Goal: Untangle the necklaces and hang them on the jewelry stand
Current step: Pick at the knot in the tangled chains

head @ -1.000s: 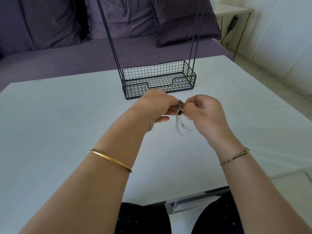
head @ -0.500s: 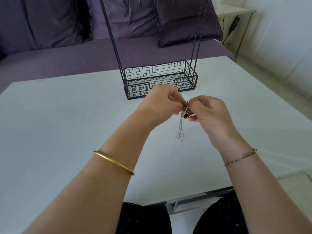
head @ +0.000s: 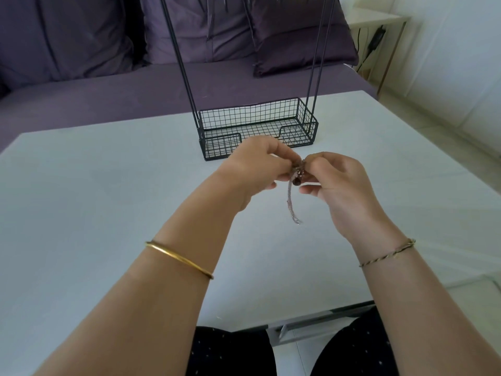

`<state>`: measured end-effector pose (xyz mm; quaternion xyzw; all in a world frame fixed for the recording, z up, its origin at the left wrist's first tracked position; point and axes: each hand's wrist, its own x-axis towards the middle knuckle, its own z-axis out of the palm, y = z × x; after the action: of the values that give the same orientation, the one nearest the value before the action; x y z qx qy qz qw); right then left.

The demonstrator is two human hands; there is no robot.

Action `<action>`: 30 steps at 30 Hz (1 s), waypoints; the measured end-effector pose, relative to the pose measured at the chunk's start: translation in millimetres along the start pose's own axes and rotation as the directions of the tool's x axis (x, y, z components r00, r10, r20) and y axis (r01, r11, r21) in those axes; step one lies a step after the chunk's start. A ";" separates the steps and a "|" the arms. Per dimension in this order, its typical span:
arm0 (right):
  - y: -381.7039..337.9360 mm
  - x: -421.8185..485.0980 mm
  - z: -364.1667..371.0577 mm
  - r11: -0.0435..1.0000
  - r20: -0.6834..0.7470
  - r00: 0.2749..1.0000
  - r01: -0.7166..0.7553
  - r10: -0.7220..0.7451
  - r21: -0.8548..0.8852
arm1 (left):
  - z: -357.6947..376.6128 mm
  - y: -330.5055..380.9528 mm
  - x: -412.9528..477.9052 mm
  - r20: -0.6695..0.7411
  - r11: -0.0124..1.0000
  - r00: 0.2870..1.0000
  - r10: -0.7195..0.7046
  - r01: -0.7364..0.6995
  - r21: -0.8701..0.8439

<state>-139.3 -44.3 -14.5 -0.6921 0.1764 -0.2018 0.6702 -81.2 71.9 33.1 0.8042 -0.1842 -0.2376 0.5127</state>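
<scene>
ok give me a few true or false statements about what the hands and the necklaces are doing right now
1. The left hand and right hand both pinch the tangled necklaces. True.
2. The necklaces lie in the basket of the jewelry stand. False: they are held in front of it, above the table.
3. A gold bangle is on the left wrist. True.
4. The right hand rests flat on the table. False: it is raised, pinching the tangle.

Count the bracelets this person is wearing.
2. A gold bangle sits on the left forearm; a thin braided bracelet circles the right wrist. The tangled necklaces are not counted.
</scene>
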 end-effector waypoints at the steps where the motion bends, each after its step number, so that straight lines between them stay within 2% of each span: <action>1: 0.1 0.4 -0.5 1.000 -0.008 1.000 -0.003 0.003 -0.002 | 0.8 -0.5 -1.4 -0.002 0.996 0.999 0.038 -0.037 0.075; 6: 0.2 0.1 -1.0 0.999 -0.016 1.000 0.020 -0.021 -0.029 | 3.0 -1.1 -3.2 -0.045 0.940 0.979 0.197 -0.176 0.291; 10: 0.4 -0.4 -1.4 0.990 -0.006 0.996 0.083 -0.084 -0.114 | 2.8 -0.4 -0.5 -0.079 0.916 0.971 0.225 -0.183 0.356; 13: -1.3 -1.4 -2.7 0.957 0.005 0.982 0.186 -0.190 -0.223 | 2.8 1.5 -0.3 -0.121 0.950 0.974 0.193 -0.154 0.272; 17: -5.3 -3.3 -2.6 0.896 0.011 0.939 0.330 -0.342 -0.298 | -0.7 4.6 0.3 -0.024 0.999 0.999 -0.037 0.038 0.029; 20: -1.6 -1.9 -1.9 0.883 0.004 0.933 0.342 -0.359 -0.322 | -2.5 4.1 1.4 0.004 0.988 0.991 -0.137 0.137 -0.067; 26: 0.0 -2.5 -2.3 0.908 -0.015 0.941 0.323 -0.339 -0.268 | -2.0 1.3 3.8 -0.024 0.982 0.992 -0.121 0.116 -0.147; 30: -2.3 -4.8 -2.4 0.904 0.044 0.940 0.337 -0.337 -0.262 | -2.9 0.4 3.5 -0.039 0.981 0.994 -0.100 0.092 -0.173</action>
<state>-144.7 -43.8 -12.3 -0.7955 0.0804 -0.2897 0.5261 -76.6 72.0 33.8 0.7706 -0.1117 -0.2577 0.5722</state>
